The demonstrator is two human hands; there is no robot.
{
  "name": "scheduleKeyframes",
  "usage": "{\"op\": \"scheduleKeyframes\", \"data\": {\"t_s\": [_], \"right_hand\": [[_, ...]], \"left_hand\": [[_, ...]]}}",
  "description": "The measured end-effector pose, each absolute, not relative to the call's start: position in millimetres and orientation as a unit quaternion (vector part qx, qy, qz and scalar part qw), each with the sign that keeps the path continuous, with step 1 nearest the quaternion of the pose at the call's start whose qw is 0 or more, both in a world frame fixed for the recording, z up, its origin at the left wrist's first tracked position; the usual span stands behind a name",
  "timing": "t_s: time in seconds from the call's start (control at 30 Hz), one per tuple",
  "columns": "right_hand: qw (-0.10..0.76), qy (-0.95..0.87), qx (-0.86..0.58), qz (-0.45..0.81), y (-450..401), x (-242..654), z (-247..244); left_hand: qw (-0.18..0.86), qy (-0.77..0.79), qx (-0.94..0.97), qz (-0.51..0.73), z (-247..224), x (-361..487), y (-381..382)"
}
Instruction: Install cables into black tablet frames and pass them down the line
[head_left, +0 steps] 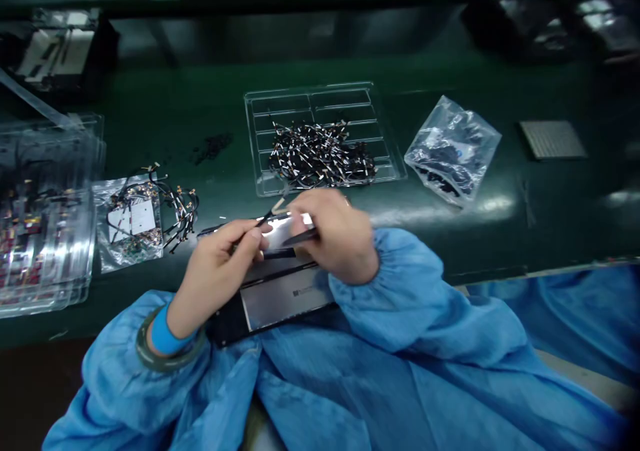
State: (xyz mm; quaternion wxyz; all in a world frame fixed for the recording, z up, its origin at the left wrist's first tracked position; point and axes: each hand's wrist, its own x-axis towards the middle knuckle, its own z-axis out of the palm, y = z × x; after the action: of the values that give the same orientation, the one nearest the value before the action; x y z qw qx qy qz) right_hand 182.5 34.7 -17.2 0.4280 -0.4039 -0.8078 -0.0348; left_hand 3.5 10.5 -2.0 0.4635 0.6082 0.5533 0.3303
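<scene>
My left hand (227,261) is closed in a pinch on a short black cable (265,219), whose pale end (279,204) points up toward the other hand. Across from it, my right hand (333,234) is closed on a dark, thin, pointed tool (300,237); motion blur hides its exact kind. Both hands are over a dark device (227,324) at the table's near edge, with a silver rectangular panel (287,297) in it. A shiny metallic strip (280,232) shows between my fingers, partly covered by them.
Beyond my hands, a clear plastic tray (340,97) holds a heap of small black cables (320,154). A clear bag (453,151) of dark parts and a grey ridged block (553,139) lie right. Left are a cable bag (133,221) and stacked clear trays (45,297).
</scene>
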Motion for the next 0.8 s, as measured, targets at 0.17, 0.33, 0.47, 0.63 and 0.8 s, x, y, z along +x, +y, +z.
{"op": "scheduleKeyframes", "data": {"t_s": [0.17,0.33,0.47,0.63,0.8], "right_hand": [[0.457,-0.796,-0.396,0.034,28.0,186.9,-16.2],[0.471,-0.765,-0.406,0.165,28.3,178.3,-13.1],[0.486,-0.636,-0.477,0.363,37.5,172.2,-0.4],[0.508,-0.671,-0.482,0.243,34.5,165.5,-1.3],[0.446,-0.801,-0.396,0.048,24.6,159.9,-11.5]], "left_hand": [[0.683,0.482,0.372,0.403,7.8,6.1,13.4],[0.677,0.491,0.382,0.393,6.3,11.5,12.7],[0.643,0.481,0.485,0.348,2.2,14.0,10.3],[0.307,0.559,0.621,0.457,-2.5,15.9,6.6],[0.172,0.559,0.634,0.506,-6.1,15.4,3.8]]}}
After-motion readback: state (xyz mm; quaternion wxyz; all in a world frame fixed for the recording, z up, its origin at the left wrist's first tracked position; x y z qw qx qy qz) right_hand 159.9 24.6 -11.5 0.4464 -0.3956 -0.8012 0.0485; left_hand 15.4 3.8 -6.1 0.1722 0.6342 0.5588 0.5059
